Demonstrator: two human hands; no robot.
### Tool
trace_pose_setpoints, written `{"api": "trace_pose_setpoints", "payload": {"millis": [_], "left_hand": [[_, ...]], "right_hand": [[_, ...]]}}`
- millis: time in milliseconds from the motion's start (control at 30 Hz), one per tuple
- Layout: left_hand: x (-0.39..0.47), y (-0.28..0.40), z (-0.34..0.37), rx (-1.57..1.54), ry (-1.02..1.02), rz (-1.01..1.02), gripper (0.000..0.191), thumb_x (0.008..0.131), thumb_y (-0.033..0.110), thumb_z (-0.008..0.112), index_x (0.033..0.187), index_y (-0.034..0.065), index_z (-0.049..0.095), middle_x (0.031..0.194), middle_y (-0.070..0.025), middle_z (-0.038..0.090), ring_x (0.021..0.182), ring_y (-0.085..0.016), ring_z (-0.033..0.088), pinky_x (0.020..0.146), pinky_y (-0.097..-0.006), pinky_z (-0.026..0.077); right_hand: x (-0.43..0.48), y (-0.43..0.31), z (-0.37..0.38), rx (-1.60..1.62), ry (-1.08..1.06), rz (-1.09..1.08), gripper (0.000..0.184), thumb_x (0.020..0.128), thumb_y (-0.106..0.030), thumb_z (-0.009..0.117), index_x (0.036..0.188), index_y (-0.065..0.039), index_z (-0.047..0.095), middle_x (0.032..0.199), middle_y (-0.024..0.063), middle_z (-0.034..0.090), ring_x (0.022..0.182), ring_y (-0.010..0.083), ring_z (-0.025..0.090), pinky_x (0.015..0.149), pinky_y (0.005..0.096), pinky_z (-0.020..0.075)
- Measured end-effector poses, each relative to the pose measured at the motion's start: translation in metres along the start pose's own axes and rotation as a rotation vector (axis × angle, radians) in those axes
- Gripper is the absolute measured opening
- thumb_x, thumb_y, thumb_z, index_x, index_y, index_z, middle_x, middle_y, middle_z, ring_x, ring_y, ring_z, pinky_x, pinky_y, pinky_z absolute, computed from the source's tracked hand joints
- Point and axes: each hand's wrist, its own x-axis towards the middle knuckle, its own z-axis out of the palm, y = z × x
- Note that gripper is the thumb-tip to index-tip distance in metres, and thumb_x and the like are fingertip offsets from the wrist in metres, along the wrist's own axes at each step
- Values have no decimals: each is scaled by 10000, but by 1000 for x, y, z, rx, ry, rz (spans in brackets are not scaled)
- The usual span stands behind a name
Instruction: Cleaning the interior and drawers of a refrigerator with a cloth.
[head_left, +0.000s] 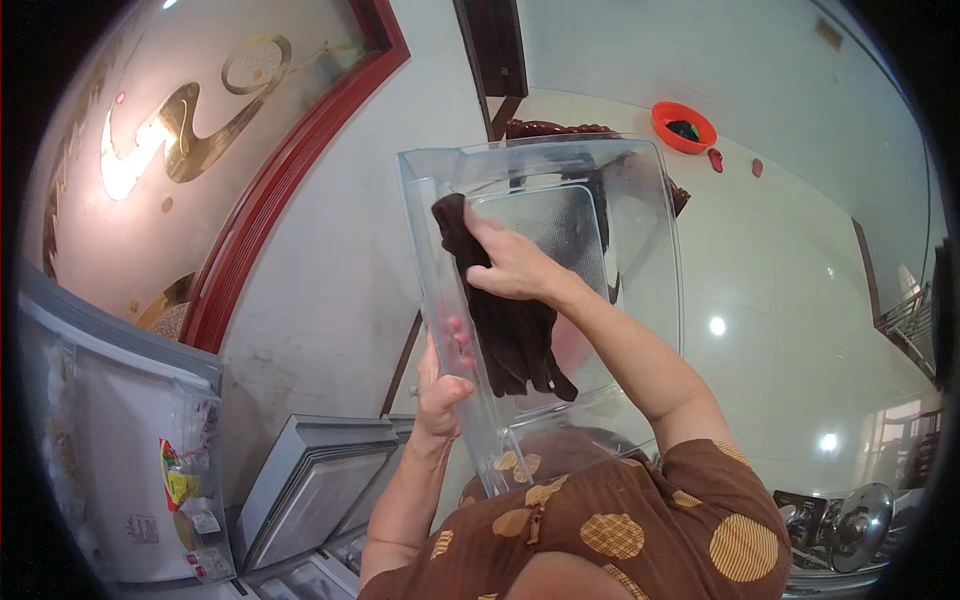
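Note:
A clear plastic refrigerator drawer (651, 225) is held up before my body, its near end against my patterned clothing. My left hand (442, 390) grips its left wall, with the thumb outside and the fingertips showing through the plastic. Inside the drawer, my right hand (517, 262) presses a dark brown cloth (510, 337) against the left inner side. The cloth's upper end is bunched beyond my fingers, and its lower end hangs loose toward me. Some of the drawer's textured bottom panel (570, 225) shows beside my right hand.
At the lower left, an open refrigerator door (112, 450) carries packets in its shelf, beside another open grey door (322, 480). Across the tiled floor (750, 247) stand a red basin (684, 127) and red slippers (716, 160). A dark carved wooden piece (555, 129) is partly behind the drawer. Shiny metal cookware (859, 525) stands lower right.

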Motion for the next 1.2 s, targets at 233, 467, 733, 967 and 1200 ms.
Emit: {"api": "trace_pose_setpoints", "payload": {"millis": [233, 467, 733, 967, 1200], "left_hand": [[0, -6, 21, 64, -8, 23, 1188, 425, 391, 720, 1464, 55, 252, 1236, -71, 427, 1094, -188, 439, 872, -294, 363], [4, -11, 29, 41, 1, 17, 1202, 421, 405, 714, 1466, 40, 245, 1246, -83, 431, 1100, -201, 443, 870, -308, 372], [3, -1, 47, 101, -17, -8, 1219, 412, 410, 708, 1468, 30, 234, 1253, -90, 434, 1111, -207, 438, 879, -313, 357], [7, -17, 43, 141, 18, 60, 1227, 407, 416, 713, 1469, 33, 233, 1260, -85, 430, 1126, -207, 429, 885, -328, 348], [16, -24, 53, 100, 34, 68, 1214, 405, 403, 704, 1466, 37, 240, 1270, -84, 433, 1140, -201, 425, 890, -326, 349]], "right_hand": [[36, -7, -27, -62, -106, 275, 645, 692, -242, 507, 1208, 139, 432, 999, 349, 592, 985, 441, 587, 880, 445, 457], [-4, 9, -25, -599, 62, 170, 470, 749, -184, 500, 1123, 100, 507, 667, 202, 645, 619, 347, 658, 563, 455, 518], [1, 9, -20, -652, 164, 43, 415, 708, -171, 538, 1024, 98, 525, 609, 159, 637, 565, 298, 655, 484, 408, 499], [-4, 34, -37, -579, 234, 260, 340, 719, -180, 519, 974, 43, 536, 630, 179, 634, 587, 334, 648, 524, 434, 500], [3, 45, -54, -552, 265, 286, 262, 730, -188, 526, 903, 6, 502, 634, 189, 635, 601, 360, 642, 551, 455, 510]]}}
